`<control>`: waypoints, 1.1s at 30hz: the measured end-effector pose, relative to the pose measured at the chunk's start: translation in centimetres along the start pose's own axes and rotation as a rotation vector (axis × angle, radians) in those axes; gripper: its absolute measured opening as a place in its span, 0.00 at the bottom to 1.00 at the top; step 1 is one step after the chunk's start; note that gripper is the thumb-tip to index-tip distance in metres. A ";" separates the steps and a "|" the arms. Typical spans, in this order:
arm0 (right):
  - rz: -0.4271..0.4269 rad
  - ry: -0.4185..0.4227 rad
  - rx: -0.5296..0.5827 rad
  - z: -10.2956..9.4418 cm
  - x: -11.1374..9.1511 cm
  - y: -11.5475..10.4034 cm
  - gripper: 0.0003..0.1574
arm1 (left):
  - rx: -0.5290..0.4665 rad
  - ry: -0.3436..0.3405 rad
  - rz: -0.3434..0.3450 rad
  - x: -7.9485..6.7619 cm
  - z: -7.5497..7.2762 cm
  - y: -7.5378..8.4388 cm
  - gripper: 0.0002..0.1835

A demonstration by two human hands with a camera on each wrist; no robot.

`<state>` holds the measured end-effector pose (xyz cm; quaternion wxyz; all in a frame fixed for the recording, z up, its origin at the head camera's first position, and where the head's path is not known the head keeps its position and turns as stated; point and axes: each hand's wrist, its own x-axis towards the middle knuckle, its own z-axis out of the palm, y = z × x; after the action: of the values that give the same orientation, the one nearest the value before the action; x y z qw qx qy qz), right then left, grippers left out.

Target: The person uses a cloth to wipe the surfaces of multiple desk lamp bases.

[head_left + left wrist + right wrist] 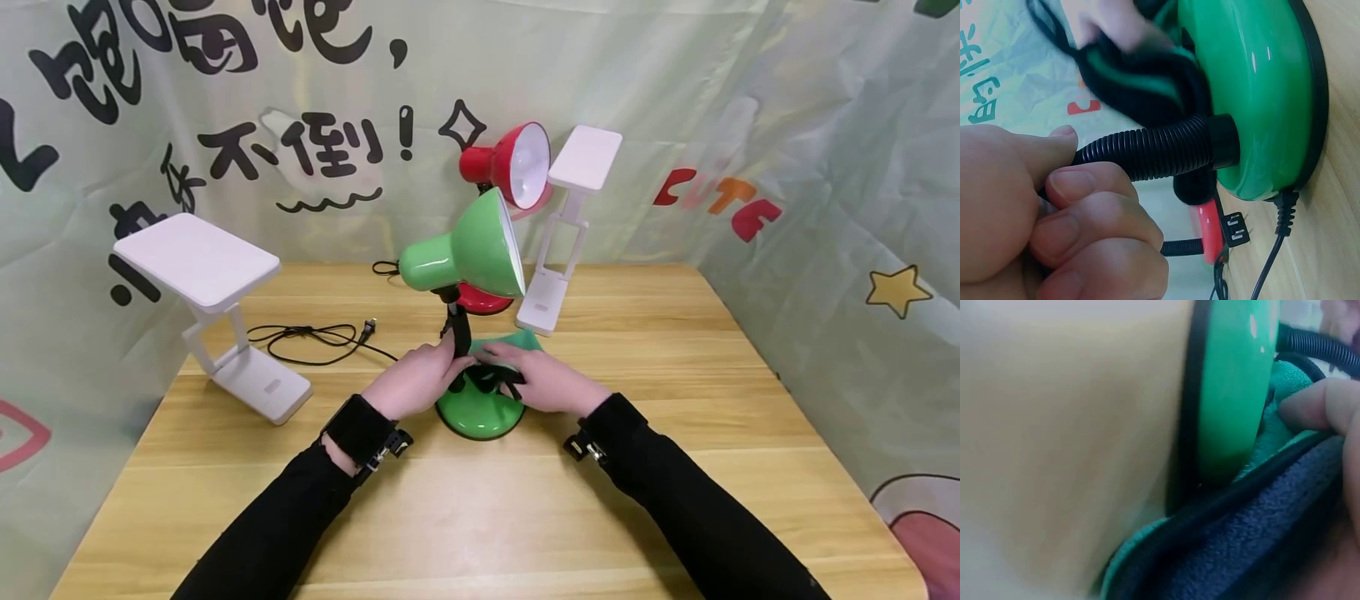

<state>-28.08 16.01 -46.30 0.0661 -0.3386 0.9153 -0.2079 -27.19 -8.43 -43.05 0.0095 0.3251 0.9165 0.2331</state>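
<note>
A green desk lamp (483, 246) stands upright in the middle of the table, its shade facing right. My left hand (420, 375) curls its fingers round the lamp's black ribbed neck (1147, 153), just above the base. With its fingers, my right hand (547, 379) grips a green and dark grey cloth (1241, 531) with black edging. The cloth lies bunched against the side and back of the round green base (480, 421), and part of it passes behind the neck. In the right wrist view, the thumb and palm are partly cut off.
Behind the green lamp stand a red desk lamp (498, 165) and a white folding lamp (551, 292). Another white folding lamp (258, 383) is at the left. A black cord with a plug (366, 332) lies between it and the green lamp. A printed curtain (615, 75) surrounds the wooden table (675, 333).
</note>
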 end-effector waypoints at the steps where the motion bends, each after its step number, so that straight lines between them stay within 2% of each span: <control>1: -0.009 -0.003 -0.037 0.1 -0.6 -0.3 0.35 | 0.001 0.001 -0.002 0.0 0.0 0.0 0.28; 7: -0.087 -0.027 -0.184 0.7 -4.1 -3.0 0.40 | -0.004 0.004 -0.002 -0.1 -0.1 -0.1 0.32; 15: -0.184 -0.094 -0.227 1.3 -7.1 -5.8 0.43 | 0.008 -0.010 -0.025 0.0 0.0 -0.1 0.34; 19: -0.220 -0.095 -0.269 2.1 -6.8 -6.9 0.45 | 0.013 -0.008 -0.028 0.0 0.0 -0.1 0.33; 28: -0.228 -0.050 -0.390 4.5 -3.2 -9.5 0.41 | 0.019 -0.019 -0.040 0.0 0.1 -0.1 0.29; 33: -0.212 -0.032 -0.364 4.4 -3.0 -9.7 0.40 | 0.008 -0.019 -0.043 0.0 0.0 0.0 0.29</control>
<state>-18.86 9.78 -46.23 -0.0041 -0.4424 0.8959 -0.0394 -27.21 -8.39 -43.08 0.0218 0.3075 0.9240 0.2263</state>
